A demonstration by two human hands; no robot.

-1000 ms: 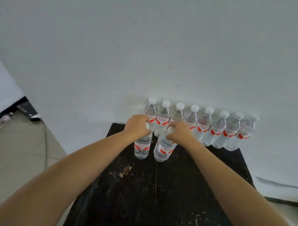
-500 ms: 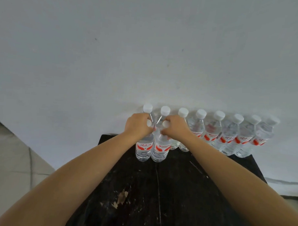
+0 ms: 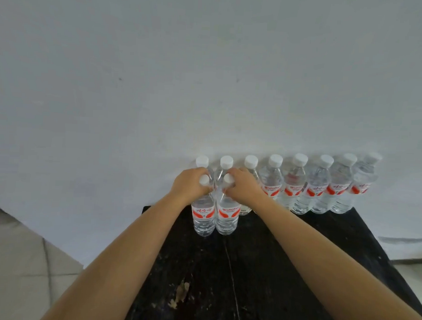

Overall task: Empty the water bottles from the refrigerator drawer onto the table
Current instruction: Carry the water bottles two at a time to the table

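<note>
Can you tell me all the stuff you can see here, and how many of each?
Clear plastic water bottles with white caps and red labels, back row: eight, standing against the wall along the table's far edge.
Clear plastic water bottles with white caps and red labels, front pair: two, side by side in front of the row's left end, one under each hand.
Black scuffed wooden table: one, dark with pale scratches, centre and bottom.
Plain white wall: one, behind the table.
Pale tiled floor: lower left.
Left hand: one, wrapped round the left front bottle's neck.
Right hand: one, wrapped round the right front bottle's neck.
</note>
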